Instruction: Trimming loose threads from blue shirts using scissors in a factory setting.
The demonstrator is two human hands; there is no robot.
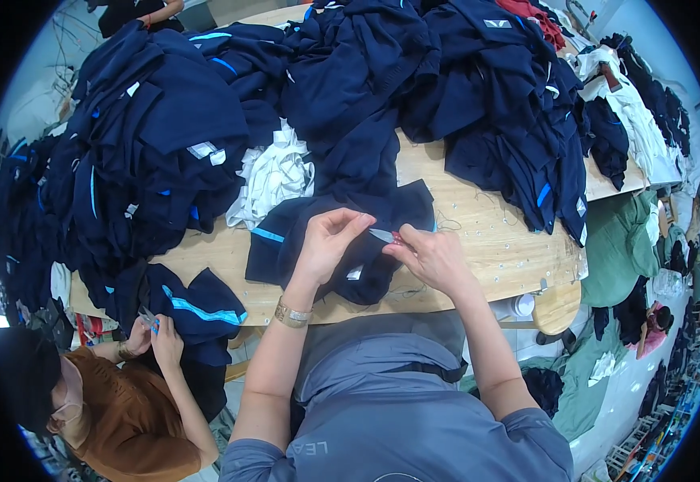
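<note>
A navy garment piece [286,257] with a light blue stripe and a small white label lies in front of me at the table edge. Above it, my left hand [330,241] pinches thumb and forefinger together; whatever is between them is too small to make out. Close beside those fingertips, my right hand [430,255] grips small red-handled thread snips [381,235], their pale blades pointing toward my left hand. Part of the snips' handle is hidden in my right fingers.
Large heaps of navy garments [173,104] cover the far side of the wooden table [487,241]. A bundle of white strips [276,181] lies left of centre. At lower left, a co-worker in brown [133,410] handles another navy garment [197,301]. Green cloth [619,249] hangs at right.
</note>
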